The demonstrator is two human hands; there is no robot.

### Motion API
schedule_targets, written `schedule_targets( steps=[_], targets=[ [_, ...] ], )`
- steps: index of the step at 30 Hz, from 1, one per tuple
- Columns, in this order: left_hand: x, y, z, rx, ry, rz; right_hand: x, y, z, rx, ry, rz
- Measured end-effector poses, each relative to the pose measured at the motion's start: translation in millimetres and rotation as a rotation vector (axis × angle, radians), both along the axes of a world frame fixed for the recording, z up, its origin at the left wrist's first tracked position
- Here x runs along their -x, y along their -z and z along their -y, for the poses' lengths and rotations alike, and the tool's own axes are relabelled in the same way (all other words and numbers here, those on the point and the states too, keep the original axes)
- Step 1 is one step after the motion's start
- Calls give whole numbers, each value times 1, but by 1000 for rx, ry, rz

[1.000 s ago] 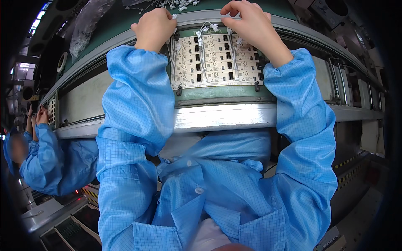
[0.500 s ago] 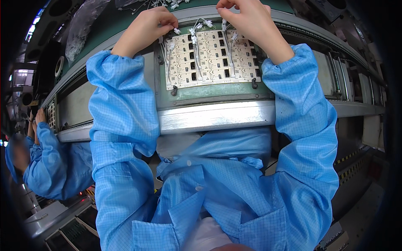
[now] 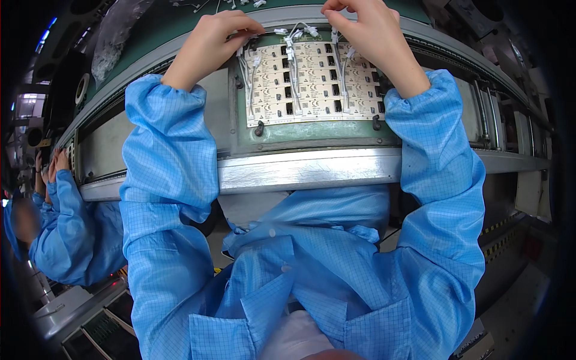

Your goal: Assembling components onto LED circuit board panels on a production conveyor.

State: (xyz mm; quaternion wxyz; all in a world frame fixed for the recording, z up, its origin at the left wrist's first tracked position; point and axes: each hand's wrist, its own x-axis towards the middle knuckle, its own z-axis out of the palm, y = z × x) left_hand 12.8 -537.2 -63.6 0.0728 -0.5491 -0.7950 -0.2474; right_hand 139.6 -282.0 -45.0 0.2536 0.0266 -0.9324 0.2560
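A panel of pale circuit boards (image 3: 312, 90) lies in a green fixture (image 3: 318, 131), with white wired connectors (image 3: 294, 72) along its columns. My left hand (image 3: 213, 42) is at the panel's far left corner. Its fingers are closed on a thin white connector cable (image 3: 279, 31), whose plug sticks out to the right of the fingertips. Over the far right corner, my right hand (image 3: 369, 33) has thumb and index finger pinched together. Whatever those fingers hold is too small to tell. Just below its thumb is a white connector (image 3: 335, 35).
A metal rail (image 3: 309, 170) runs along the near side of the fixture. Loose white connectors (image 3: 237, 3) and a clear plastic bag (image 3: 120, 42) lie on the green surface beyond. At the far left, a person in blue (image 3: 78, 234) works at the same line.
My left hand has shifted slightly right and away from me; the connector plug now extends beyond its fingertips. The panel and my right hand appear a little farther right in view.
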Motion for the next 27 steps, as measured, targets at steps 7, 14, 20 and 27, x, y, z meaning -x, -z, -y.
schedule_targets(
  steps=[7,14,20,27],
  targets=[
    [-26,-16,-14,-40,-71,204,5,0,13,-111,-91,-59],
    [-31,-13,-14,-109,-1,133,21,10,42,-470,-254,169],
    [-30,-6,-15,-181,-23,-22,20,3,39,-328,-204,161],
    [-35,-10,-20,-129,-21,-68,25,-6,17,-165,-162,-79]
  ],
)
